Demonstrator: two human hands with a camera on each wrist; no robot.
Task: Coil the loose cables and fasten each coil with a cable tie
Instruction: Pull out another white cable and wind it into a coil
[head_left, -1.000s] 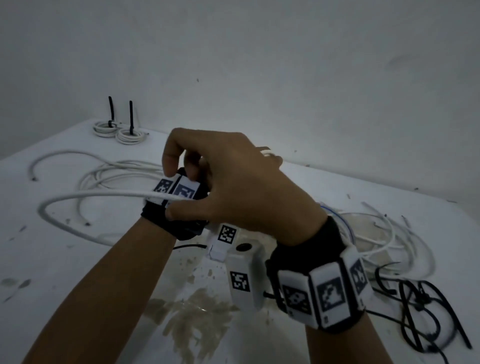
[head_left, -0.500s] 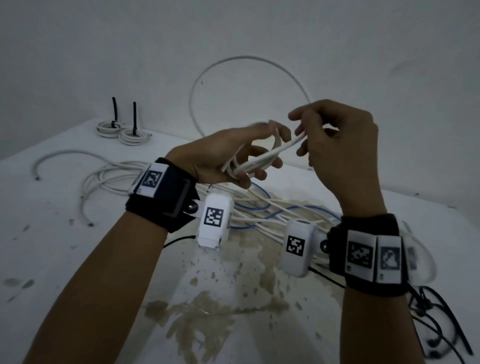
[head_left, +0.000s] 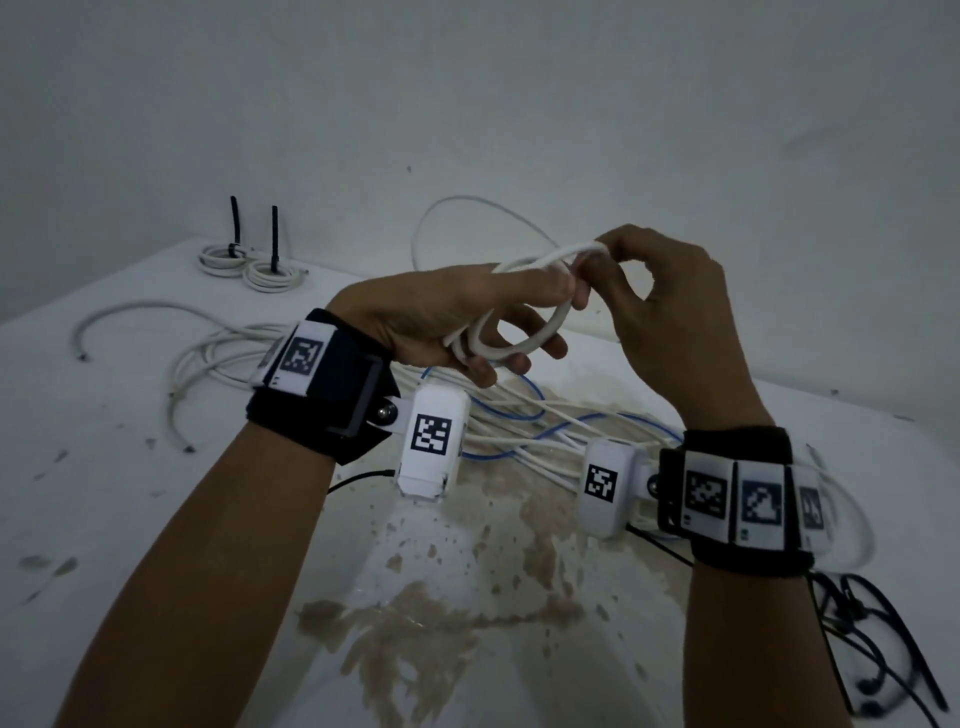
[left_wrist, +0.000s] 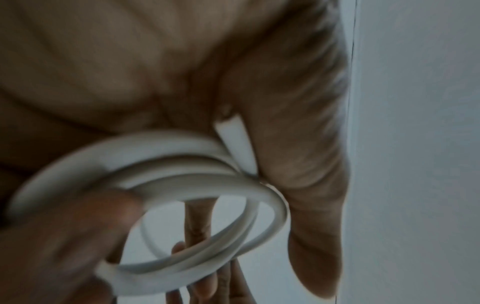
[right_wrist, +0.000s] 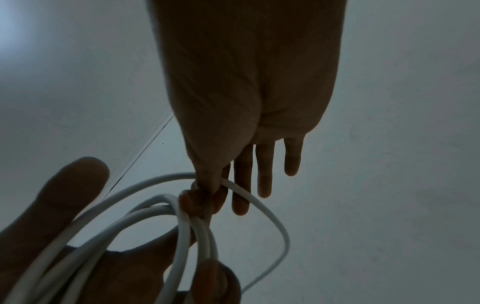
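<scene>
1. Change: half a second earlier the free run of the white cable (head_left: 524, 265) stood in a tall arc above both hands. That arc is now lower and smaller, behind the hands, and the right hand (head_left: 670, 312) has moved closer to the left hand (head_left: 457, 317).
2. Meaning for the task: judged from this, another turn is being laid onto the coil (left_wrist: 197, 216). Winding is under way; no cable tie is on this coil yet.
3. Left hand state: fingers and thumb curled round the stacked turns, holding the coil. The left wrist view shows about three turns and the cut cable end pressed against the palm.
4. Right hand state: thumb and forefinger pinch the cable at the top of the coil. The other fingers (right_wrist: 265, 170) are extended and hold nothing.
5. Position of the coil: raised above the tabletop (head_left: 156, 519), between the two hands, touching both.
6. Remaining work: loose cables (head_left: 519, 431) lie on the tabletop below the hands. Two finished coils (head_left: 249, 265), each with an upright black tie, sit at the far left corner. Spare black ties (head_left: 857, 634) lie at the right edge.
</scene>
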